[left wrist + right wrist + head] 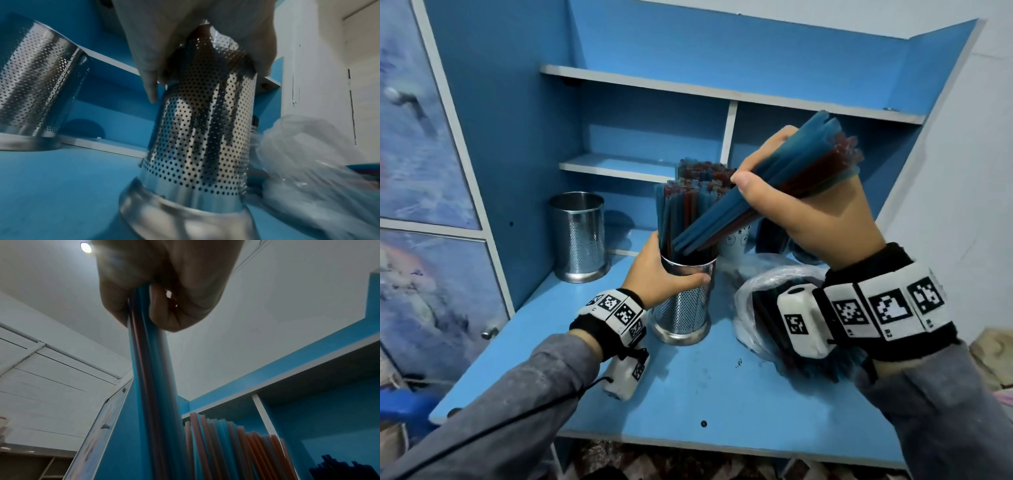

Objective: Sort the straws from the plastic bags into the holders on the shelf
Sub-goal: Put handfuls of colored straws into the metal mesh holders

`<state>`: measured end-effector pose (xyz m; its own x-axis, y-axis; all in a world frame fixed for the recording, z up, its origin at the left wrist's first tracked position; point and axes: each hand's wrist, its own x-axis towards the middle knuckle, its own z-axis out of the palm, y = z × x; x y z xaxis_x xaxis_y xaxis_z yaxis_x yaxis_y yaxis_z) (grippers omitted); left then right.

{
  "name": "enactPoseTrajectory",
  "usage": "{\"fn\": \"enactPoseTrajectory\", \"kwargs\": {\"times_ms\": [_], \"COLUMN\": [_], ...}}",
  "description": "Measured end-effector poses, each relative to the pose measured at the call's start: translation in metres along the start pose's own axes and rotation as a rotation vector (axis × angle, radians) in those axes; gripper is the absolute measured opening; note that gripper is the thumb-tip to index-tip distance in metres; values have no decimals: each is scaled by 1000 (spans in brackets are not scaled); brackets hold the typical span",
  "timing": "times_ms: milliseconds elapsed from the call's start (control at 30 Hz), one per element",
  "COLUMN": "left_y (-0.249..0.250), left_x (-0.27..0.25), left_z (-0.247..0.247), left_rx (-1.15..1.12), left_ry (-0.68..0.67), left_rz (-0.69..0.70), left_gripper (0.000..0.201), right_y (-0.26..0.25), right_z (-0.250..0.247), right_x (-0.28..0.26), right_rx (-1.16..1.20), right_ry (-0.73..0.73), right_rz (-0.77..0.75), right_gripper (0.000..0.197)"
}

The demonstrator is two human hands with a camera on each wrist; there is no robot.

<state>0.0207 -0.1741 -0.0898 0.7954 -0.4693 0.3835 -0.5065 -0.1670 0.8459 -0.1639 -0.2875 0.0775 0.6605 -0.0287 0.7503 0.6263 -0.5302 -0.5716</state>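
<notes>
My left hand (pixel 661 270) (pixel 197 40) grips the rim of a perforated steel holder (pixel 683 305) (pixel 203 142) standing on the blue desk (pixel 681 394), with blue and red straws (pixel 688 202) upright inside. My right hand (pixel 811 209) (pixel 164 288) grips a slanted bundle of blue and red straws (pixel 774 185) (pixel 154 386); its lower ends reach into the holder's mouth. A clear plastic bag (pixel 753 301) (pixel 308 154) with more straws lies right of the holder, partly hidden by my right wrist.
A second perforated steel holder (pixel 578 236) (pixel 35 84) stands empty at the back left. A white cup (pixel 734 240) with straws stands behind the held holder. Dark straws (pixel 337 467) sit in the right compartment. Shelf boards (pixel 619 168) cross above.
</notes>
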Motion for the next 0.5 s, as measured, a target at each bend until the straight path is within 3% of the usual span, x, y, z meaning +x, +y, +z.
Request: {"fn": "enactPoseTrajectory", "kwargs": {"times_ms": [167, 300, 433, 500], "left_y": [-1, -4, -8, -9], "left_x": [0, 1, 1, 1], "left_z": [-1, 0, 1, 2], "left_rx": [-9, 27, 49, 43], "left_ry": [-1, 12, 21, 22], "left_rz": [23, 2, 6, 13], "left_gripper": [98, 96, 96, 98], "right_y": [10, 27, 43, 52], "right_z": [8, 15, 16, 18], "right_x": [15, 30, 52, 61], "right_rx": [-82, -110, -104, -111], "right_ry": [-68, 38, 109, 115], "right_rz": [40, 134, 281, 307], "right_gripper": [5, 12, 7, 16]}}
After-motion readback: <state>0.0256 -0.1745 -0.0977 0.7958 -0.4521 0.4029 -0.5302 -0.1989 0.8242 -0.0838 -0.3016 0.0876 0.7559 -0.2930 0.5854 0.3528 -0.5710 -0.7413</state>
